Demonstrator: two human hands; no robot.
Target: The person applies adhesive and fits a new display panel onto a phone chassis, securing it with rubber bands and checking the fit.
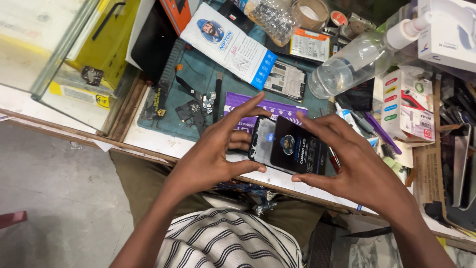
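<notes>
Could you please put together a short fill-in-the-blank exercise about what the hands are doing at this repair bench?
1. The left hand and the right hand hold a black phone screen between ____ hands.
2. The clear spray bottle lies on its ____.
3. The mat under the small loose parts is ____ in colour.
4. The roll of tape lies at the ____ edge of the bench.

Missing words: both; side; teal; far
</notes>
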